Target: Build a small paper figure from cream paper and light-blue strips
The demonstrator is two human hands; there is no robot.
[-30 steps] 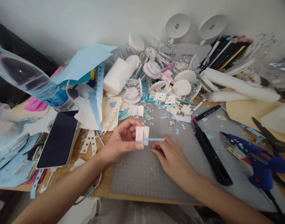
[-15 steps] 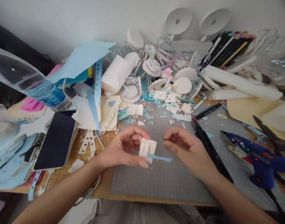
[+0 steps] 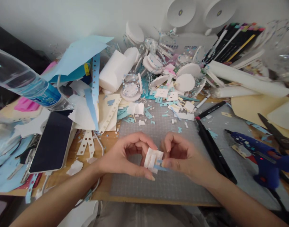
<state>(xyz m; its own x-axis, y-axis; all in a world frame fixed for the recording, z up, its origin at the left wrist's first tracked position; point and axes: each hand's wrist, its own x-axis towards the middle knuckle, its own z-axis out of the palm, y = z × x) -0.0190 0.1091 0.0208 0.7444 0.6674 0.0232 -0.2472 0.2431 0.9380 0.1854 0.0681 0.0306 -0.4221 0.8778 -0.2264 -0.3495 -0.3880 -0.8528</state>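
My left hand (image 3: pixel 125 157) pinches a small white folded paper piece (image 3: pixel 152 159) just above the grey cutting mat (image 3: pixel 158 186). A thin light-blue paper strip (image 3: pixel 161 167) sticks out from the piece's lower right. My right hand (image 3: pixel 182 156) is closed beside it, thumb and fingertips pressed on the strip and touching the white piece. Both hands meet at the piece near the mat's front middle.
A blue glue gun (image 3: pixel 260 154) and scissors (image 3: pixel 277 135) lie to the right, with black pens (image 3: pixel 213 151) on the mat. To the left are a phone (image 3: pixel 51 142) and a water bottle (image 3: pixel 23 83). Paper scraps, white foam rolls (image 3: pixel 116 69) and discs crowd the back.
The hands came nearer and lower in view with the white piece. My right hand lifted off the mat, closed in and now pinches the blue strip at the piece.
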